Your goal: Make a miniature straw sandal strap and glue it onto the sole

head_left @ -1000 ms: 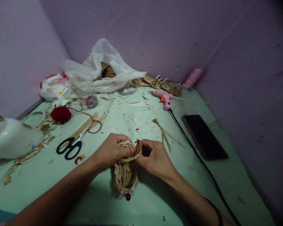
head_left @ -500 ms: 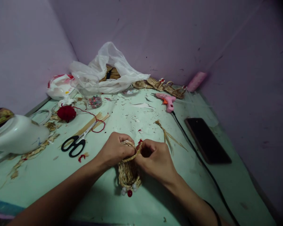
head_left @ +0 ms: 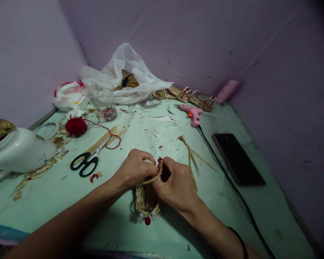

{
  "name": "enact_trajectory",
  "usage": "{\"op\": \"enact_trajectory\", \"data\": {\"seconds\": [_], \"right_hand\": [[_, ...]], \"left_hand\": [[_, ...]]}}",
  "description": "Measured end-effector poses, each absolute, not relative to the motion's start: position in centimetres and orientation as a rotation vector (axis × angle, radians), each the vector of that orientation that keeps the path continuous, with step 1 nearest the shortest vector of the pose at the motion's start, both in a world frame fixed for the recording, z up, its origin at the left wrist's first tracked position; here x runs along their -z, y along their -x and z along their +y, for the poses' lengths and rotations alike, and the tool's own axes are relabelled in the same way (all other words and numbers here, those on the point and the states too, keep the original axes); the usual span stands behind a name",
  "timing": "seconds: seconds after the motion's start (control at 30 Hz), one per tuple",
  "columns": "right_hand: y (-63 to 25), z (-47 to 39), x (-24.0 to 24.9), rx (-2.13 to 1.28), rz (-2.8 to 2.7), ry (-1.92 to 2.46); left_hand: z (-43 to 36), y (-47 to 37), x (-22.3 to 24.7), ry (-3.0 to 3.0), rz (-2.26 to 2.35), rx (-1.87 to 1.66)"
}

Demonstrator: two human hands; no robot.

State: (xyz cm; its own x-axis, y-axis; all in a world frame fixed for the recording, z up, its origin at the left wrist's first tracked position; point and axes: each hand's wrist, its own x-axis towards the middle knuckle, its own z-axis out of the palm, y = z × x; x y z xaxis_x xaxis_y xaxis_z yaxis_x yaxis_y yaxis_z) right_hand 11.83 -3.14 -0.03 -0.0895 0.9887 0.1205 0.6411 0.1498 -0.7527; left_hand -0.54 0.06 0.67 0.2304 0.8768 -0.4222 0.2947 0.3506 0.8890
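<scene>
Currently, in the head view, you hold a small woven straw piece [head_left: 146, 201] between your two hands, above the near half of the pale green table [head_left: 110, 230]; whether its lower end touches the surface is hard to tell. Your left hand [head_left: 137, 168] has its fingers curled, pinching the piece's upper end from the left. Your right hand [head_left: 176, 181] pinches the braided strap [head_left: 149, 180] at the piece's right side with thumb and forefinger, its other fingers folded in. A bit of red yarn [head_left: 160, 159] stands up between your hands, at the far end of the piece. At its near end sit a red bead [head_left: 147, 221] and white beads [head_left: 153, 214] on both sides of it.

Left of the piece you have black-handled scissors [head_left: 88, 163], lying open; beyond them are a red yarn ball [head_left: 76, 126] and a clear container [head_left: 109, 113] with small beads in it. Farther left of the piece lies a white pitcher [head_left: 23, 150], tipped on its side. To the right and beyond the piece, dry straw strands [head_left: 190, 153] lie near your right hand, with a pink glue gun [head_left: 193, 112] past them and a dark phone [head_left: 239, 159] farther right.
</scene>
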Motion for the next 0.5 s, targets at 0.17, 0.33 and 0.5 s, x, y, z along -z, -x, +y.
{"op": "enact_trajectory", "data": {"seconds": [0.17,0.33,0.5], "right_hand": [[-12.2,-2.9,0.3,-0.801,-1.7,1.567],[-13.7,-1.2,1.2,-1.496,-1.362,1.286],[-14.0,-0.7,1.3,-1.662,-1.227,1.245]], "left_hand": [[-0.1,0.5,-0.6,-1.193,1.4,-0.604],[0.2,1.2,-0.7,-1.117,1.254,-0.586],[0.3,1.4,-0.4,-1.174,1.284,-0.553]]}}
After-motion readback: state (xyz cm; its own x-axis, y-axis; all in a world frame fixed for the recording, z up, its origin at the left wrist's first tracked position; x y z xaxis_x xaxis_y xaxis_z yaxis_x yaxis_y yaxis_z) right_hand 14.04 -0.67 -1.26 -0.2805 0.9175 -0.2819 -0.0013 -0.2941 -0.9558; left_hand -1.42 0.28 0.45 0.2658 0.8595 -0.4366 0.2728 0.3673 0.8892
